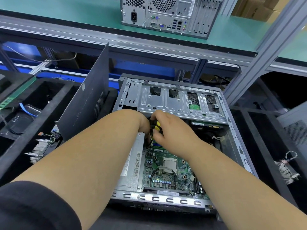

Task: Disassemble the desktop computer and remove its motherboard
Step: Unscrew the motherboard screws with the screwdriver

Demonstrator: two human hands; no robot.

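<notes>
An electronics workshop: a green-matted aluminium-framed desk (232,35), black foam sorting trays (54,103) holding parts, and a grey opened computer case (232,123).

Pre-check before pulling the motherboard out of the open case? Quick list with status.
1. Side panel off: ok, dark grey panel leans left of the open grey metal case.
2. Heatsink off CPU: ok, silver CPU bare on green motherboard.
3. Cables unplugged: not ok, black cable lies on the board.
4. Screws out: cannot tell.
5. Hands free: not ok, right hand grips yellow-black handled tool; left hand partly hidden.
</notes>
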